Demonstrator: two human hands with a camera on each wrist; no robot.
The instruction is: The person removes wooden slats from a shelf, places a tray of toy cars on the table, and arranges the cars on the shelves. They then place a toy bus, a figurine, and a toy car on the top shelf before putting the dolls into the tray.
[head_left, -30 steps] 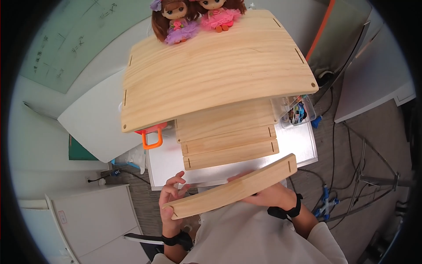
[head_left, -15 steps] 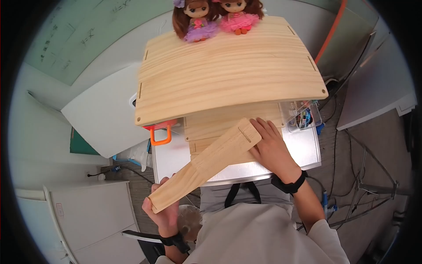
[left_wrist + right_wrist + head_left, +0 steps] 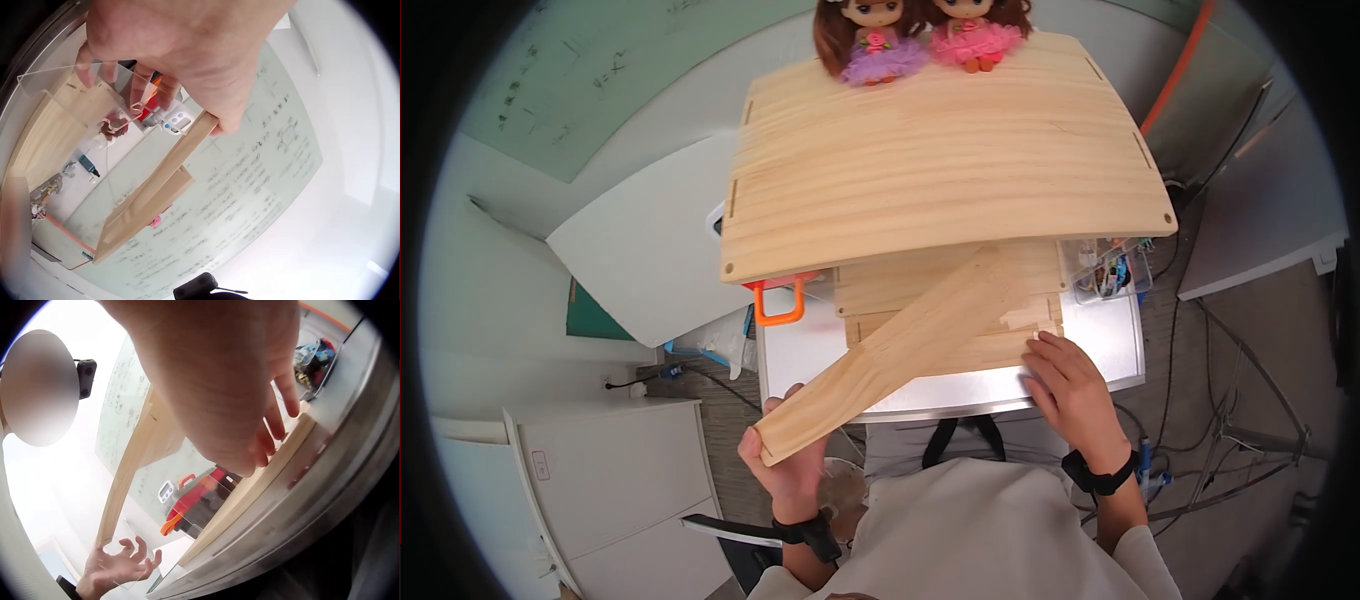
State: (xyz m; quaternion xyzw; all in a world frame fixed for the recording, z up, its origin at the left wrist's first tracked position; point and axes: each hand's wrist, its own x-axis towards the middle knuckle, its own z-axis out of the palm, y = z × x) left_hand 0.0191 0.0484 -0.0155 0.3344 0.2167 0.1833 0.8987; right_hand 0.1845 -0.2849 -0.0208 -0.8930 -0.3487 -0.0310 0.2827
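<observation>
My left hand (image 3: pixel 790 455) pinches the lower end of a long pale wooden plank (image 3: pixel 880 350) between thumb and fingers. The plank slants up to the right, its far end close to the front edge of the large wooden top board (image 3: pixel 940 150). In the left wrist view, a clear plastic panel (image 3: pixel 56 87) shows by that hand's fingers. My right hand (image 3: pixel 1080 395) is over the right end of the front wooden strip (image 3: pixel 990 352), its extended fingers (image 3: pixel 275 422) at the strip's surface in the right wrist view.
Two dolls (image 3: pixel 880 50) sit at the back of the top board. Under its left side is a red box with an orange handle (image 3: pixel 780 318); under its right side, a clear bin (image 3: pixel 1115 280) of small items. The white table's metal edge (image 3: pixel 940 412) runs before me. Cables (image 3: pixel 1170 340) hang at right.
The plank has turned and its far end has moved up toward the top board. My right hand has left the plank, reaching forward, then back down to the front strip's right end.
</observation>
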